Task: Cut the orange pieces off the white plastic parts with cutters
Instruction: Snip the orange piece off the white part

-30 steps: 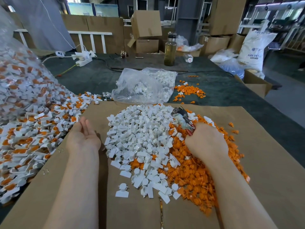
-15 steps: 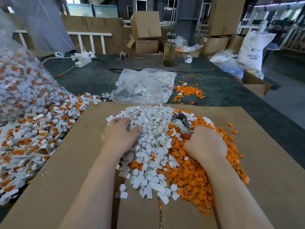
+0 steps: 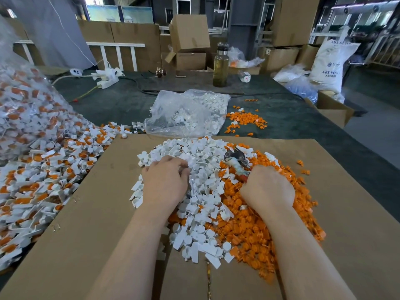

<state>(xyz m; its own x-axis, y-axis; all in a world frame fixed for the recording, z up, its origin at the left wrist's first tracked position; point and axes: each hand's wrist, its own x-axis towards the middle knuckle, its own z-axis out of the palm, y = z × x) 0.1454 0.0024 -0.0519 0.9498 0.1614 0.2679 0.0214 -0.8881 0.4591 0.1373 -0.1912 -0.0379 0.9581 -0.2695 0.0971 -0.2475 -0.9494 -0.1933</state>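
Note:
A heap of cut white plastic parts [image 3: 201, 169] lies on a cardboard sheet [image 3: 86, 224], beside a heap of orange pieces [image 3: 249, 230]. My left hand [image 3: 165, 182] rests palm-down in the white heap, its fingers curled into the parts. My right hand [image 3: 268, 188] grips the handles of the cutters [image 3: 237, 161], whose metal jaws point away over the orange heap. Uncut white-and-orange parts [image 3: 43, 169] spill from a clear bag on the left.
A clear plastic bag [image 3: 188, 113] of white parts lies beyond the cardboard, with a small scatter of orange pieces [image 3: 244, 123] to its right. A bottle [image 3: 220, 66], power strips and cardboard boxes stand at the table's far side.
My left hand moved right from the bare cardboard, where it lay palm-up, into the white heap and turned palm-down. My right hand stayed put with the cutters.

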